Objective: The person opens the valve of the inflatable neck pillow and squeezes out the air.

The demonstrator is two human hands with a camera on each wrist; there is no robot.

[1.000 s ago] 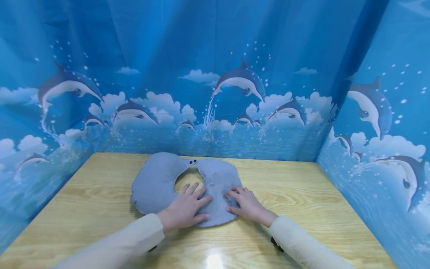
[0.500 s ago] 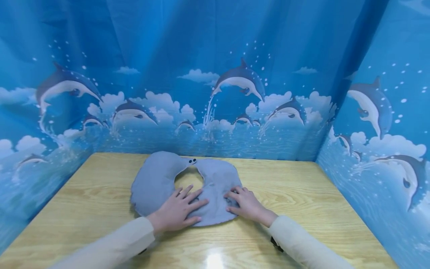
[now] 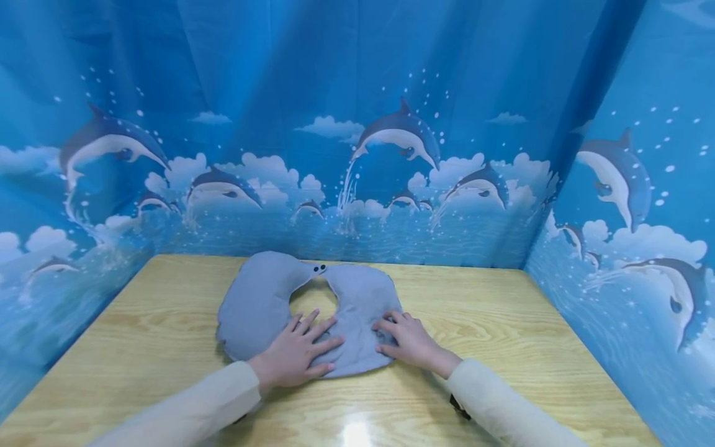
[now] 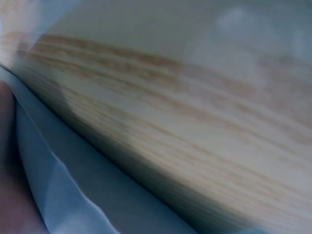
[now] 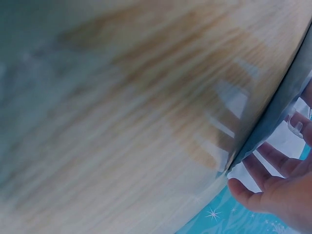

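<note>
**Left hand (image 3: 296,354) shifts left; grey neck pillow (image 3: 251,304) holds place**

Pillow lies on the counter (image 3: 491,316). Versus one second ago, left hand sits further left, fingers spread on the near edge. Right hand (image 3: 410,341) unchanged: bent fingers touch the right lobe near a clear fitting (image 5: 295,126). Hands apart, neither clamped. Reading: left probably repositions to steady; work seems centred right.

Table (image 4: 180,131): wood-grained, pale reflections, slightly blurred. Cushion (image 4: 102,185): blue-grey, wavy seam, edge running diagonally across lower left. Left hand (image 4: 12,187): shows partly at the left margin, against the cushion.
</note>
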